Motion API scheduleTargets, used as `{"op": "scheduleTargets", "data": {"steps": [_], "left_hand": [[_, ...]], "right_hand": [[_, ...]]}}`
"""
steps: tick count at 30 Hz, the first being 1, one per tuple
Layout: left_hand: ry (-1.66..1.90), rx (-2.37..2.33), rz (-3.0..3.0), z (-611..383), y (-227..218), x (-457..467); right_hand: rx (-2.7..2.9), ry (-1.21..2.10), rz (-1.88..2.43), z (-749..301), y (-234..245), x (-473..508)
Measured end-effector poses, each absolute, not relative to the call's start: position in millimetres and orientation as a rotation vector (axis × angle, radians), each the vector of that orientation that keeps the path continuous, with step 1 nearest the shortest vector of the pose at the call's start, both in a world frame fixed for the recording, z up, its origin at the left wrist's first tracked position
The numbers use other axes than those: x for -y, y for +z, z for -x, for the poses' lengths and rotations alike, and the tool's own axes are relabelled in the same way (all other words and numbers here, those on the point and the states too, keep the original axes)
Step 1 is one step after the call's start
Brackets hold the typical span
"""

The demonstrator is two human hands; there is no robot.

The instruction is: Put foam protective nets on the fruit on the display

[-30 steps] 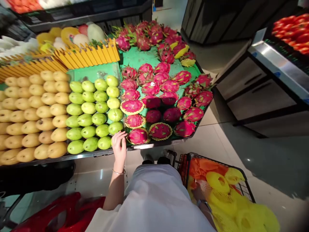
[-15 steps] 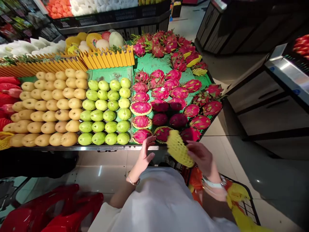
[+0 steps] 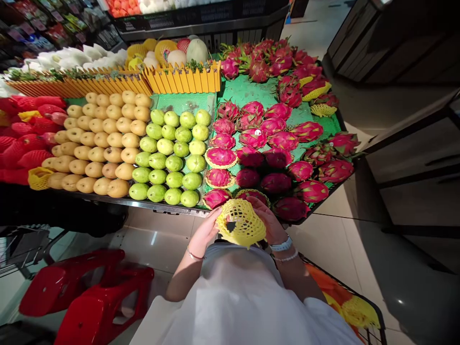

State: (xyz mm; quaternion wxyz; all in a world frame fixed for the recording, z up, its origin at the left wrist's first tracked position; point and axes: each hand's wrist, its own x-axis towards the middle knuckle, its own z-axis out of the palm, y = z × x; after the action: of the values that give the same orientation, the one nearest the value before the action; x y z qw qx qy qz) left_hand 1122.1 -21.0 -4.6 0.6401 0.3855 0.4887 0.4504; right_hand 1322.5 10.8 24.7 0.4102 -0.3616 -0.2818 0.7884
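Observation:
A yellow foam fruit net [image 3: 247, 225] is stretched open between my two hands, just in front of the stand's edge. My left hand [image 3: 207, 229] grips its left side, and my right hand [image 3: 268, 223] has hold of its right side, partly behind the mesh. Through the holes I see no fruit inside. Right beyond the net lie rows of pink dragon fruit [image 3: 276, 183] on green matting. A few in the nearest left rows, such as one dragon fruit [image 3: 221, 157], sit in pale yellow nets.
Green guavas [image 3: 157, 177] and brown pears [image 3: 94, 170] fill rows to the left, behind them an orange picket fence [image 3: 183, 79]. Red stools [image 3: 86, 306] stand at lower left. A wire cart [image 3: 377, 311] holding yellow nets is at my right. A cabinet [image 3: 413, 167] stands farther right.
My left hand, free before, has taken hold of the net. The net has moved left in front of me and been spread open. My view has shifted, so the stand appears farther right.

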Motion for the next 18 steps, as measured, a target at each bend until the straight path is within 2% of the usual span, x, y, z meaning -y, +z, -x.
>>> {"op": "scheduleTargets", "data": {"steps": [3, 6, 10, 15, 18], "left_hand": [[1.119, -1.285, -1.069, -1115, -9, 29], [1.223, -1.323, -1.011, -1112, -6, 29], [1.353, -1.177, -0.755, -1112, 5, 20], [1.368, -1.018, -0.901, -1103, 11, 20], [1.342, -0.945, -1.037, -1095, 16, 27]], "right_hand": [[0.715, 2.109, 0.848, -1322, 14, -15], [0.741, 2.155, 0.78, -1320, 1, -12], [0.905, 2.098, 0.748, -1320, -5, -6], [1.074, 1.936, 0.828, -1338, 9, -17], [1.291, 1.822, 0.691, -1347, 20, -25]]}}
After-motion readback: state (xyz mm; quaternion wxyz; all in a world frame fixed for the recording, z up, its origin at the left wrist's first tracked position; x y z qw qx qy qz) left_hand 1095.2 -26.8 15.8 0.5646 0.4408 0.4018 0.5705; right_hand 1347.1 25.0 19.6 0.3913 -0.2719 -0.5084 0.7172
